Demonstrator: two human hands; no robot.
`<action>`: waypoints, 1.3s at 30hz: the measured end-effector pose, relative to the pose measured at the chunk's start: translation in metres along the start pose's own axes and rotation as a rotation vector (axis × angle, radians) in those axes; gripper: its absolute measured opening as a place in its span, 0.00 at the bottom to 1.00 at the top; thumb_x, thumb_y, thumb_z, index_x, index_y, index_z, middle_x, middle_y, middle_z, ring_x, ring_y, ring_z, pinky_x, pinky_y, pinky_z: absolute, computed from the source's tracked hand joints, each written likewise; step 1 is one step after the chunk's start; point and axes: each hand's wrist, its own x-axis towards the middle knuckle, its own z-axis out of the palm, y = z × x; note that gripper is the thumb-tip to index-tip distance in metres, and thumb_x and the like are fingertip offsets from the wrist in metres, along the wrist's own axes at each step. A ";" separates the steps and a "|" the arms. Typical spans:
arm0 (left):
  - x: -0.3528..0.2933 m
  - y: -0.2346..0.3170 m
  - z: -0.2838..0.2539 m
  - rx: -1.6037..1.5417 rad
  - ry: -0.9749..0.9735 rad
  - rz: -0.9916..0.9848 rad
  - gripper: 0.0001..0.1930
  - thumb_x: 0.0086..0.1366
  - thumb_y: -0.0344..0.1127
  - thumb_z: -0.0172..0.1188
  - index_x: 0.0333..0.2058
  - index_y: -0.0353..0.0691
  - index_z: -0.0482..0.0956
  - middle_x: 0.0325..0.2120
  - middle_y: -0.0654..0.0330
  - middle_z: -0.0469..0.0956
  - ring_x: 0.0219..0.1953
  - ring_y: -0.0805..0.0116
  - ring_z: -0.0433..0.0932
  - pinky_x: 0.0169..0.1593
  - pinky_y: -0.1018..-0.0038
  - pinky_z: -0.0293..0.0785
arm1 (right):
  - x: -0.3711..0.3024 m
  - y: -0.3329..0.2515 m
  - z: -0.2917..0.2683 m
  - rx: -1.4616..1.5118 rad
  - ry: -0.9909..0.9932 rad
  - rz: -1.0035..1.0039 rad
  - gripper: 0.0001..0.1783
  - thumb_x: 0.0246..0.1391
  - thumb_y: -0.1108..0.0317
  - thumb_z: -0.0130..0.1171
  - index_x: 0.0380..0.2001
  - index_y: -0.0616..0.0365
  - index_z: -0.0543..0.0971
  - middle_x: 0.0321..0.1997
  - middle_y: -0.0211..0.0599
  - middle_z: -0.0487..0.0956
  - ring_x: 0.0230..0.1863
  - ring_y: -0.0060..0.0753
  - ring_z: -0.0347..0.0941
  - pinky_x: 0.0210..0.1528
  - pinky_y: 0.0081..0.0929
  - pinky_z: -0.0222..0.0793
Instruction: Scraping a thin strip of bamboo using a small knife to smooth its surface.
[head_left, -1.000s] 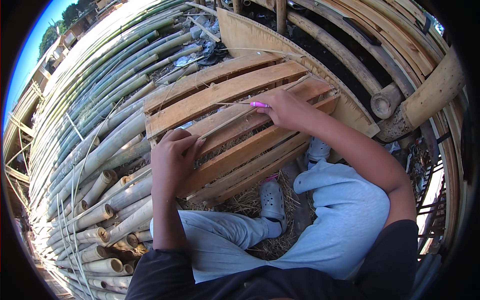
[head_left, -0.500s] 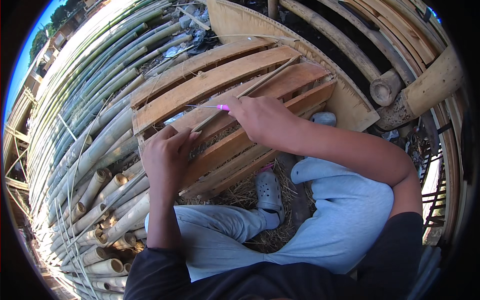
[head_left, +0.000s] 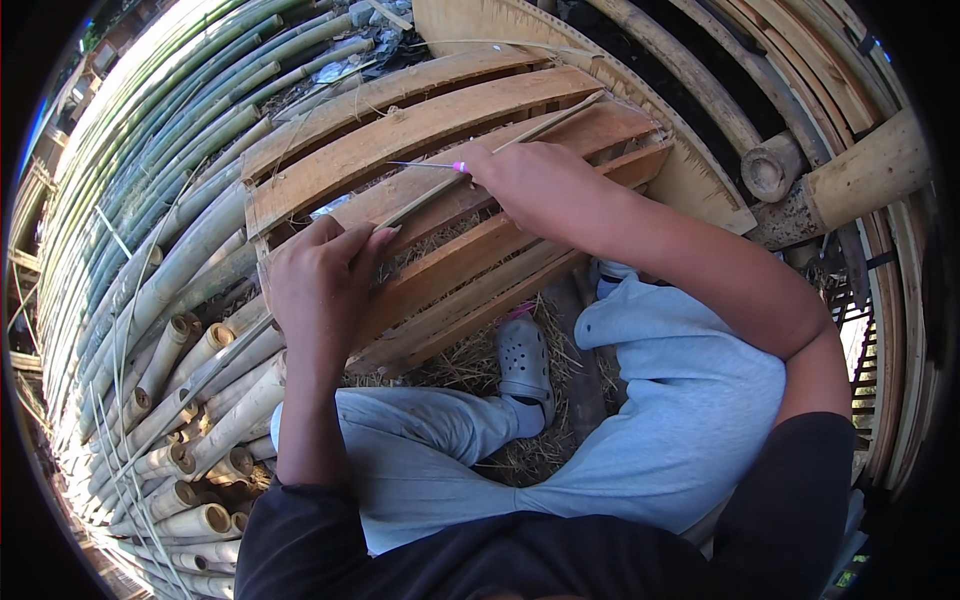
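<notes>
A: What is the left hand (head_left: 320,280) doing?

B: It is pinching a thin strip (head_left: 430,200), thumb and fingers closing on it just above the near edge of the slatted crate (head_left: 420,125). My guess is that the grip is steadying the strip against slipping.

A: And the right hand (head_left: 530,180)?

B: Its fingers are curling tightly around a pink-handled tool (head_left: 460,167), the slim metal end pointing leftward over the slats. The strip is passing right beside those fingers (whether they are clasping it too, I cannot tell).

A: Where is the strip lying?

B: It is running slantwise over the crate, its far end reaching the upper right corner. The crate is sitting before the person's knees, probably so that it is serving as a bench within easy reach of both arms.

A: What is surrounding it?

B: Bamboo poles (head_left: 170,140) are stacking up at the left, and a curved wooden board (head_left: 590,80) is standing behind the crate's far right side.
</notes>
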 end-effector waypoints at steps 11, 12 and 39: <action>0.000 0.000 0.000 0.032 0.017 -0.026 0.12 0.62 0.49 0.69 0.33 0.48 0.89 0.22 0.60 0.75 0.25 0.57 0.78 0.31 0.62 0.72 | 0.007 -0.029 0.000 0.033 -0.028 -0.003 0.11 0.59 0.72 0.55 0.45 0.65 0.74 0.28 0.49 0.85 0.33 0.49 0.85 0.33 0.41 0.82; 0.000 0.001 0.001 0.034 0.017 -0.028 0.12 0.62 0.49 0.69 0.33 0.48 0.89 0.22 0.60 0.75 0.25 0.57 0.78 0.31 0.62 0.72 | 0.008 -0.028 -0.002 0.000 -0.046 -0.009 0.12 0.61 0.71 0.54 0.46 0.64 0.75 0.29 0.50 0.85 0.34 0.50 0.85 0.33 0.42 0.82; 0.006 0.000 0.011 -0.042 -0.046 -0.060 0.15 0.63 0.51 0.66 0.31 0.46 0.89 0.24 0.58 0.76 0.29 0.55 0.80 0.33 0.59 0.74 | -0.001 -0.041 -0.008 -0.307 -0.096 0.099 0.05 0.59 0.74 0.54 0.37 0.63 0.72 0.22 0.45 0.83 0.25 0.43 0.84 0.25 0.37 0.80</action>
